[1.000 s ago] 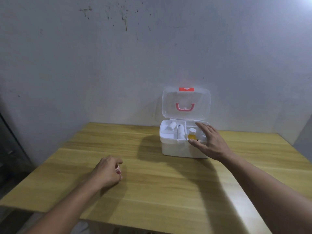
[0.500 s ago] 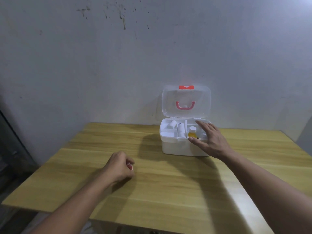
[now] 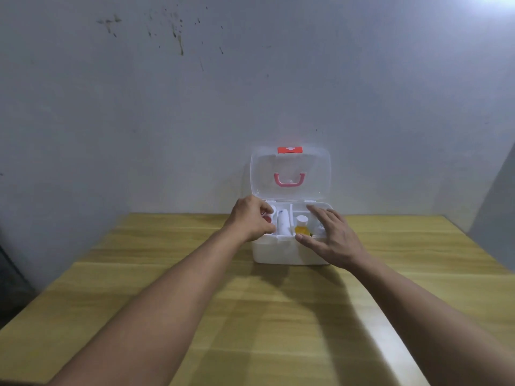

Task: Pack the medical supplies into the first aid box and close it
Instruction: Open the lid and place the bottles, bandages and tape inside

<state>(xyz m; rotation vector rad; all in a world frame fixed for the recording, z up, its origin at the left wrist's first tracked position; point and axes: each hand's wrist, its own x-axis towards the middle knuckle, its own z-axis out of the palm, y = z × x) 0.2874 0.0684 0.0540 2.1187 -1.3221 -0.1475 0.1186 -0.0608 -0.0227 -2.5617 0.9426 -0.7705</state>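
A white first aid box (image 3: 278,250) stands at the far side of the wooden table, its clear lid (image 3: 290,174) with a pink handle raised upright against the wall. My left hand (image 3: 250,218) hovers over the box's left compartment, fingers curled around a small red and white item (image 3: 268,217). My right hand (image 3: 331,238) rests flat on the box's right front rim, fingers spread, holding nothing. Between the hands, a white tube (image 3: 283,225) and a small yellow bottle with a white cap (image 3: 301,226) lie in the middle compartments.
The wooden table (image 3: 250,316) runs from the box toward me, with its left edge dropping off at the lower left. A grey wall (image 3: 250,93) stands directly behind the box.
My left hand has lifted off the table with the small red and white item and travelled to the box's left compartment. My right hand has stayed on the box's right rim.
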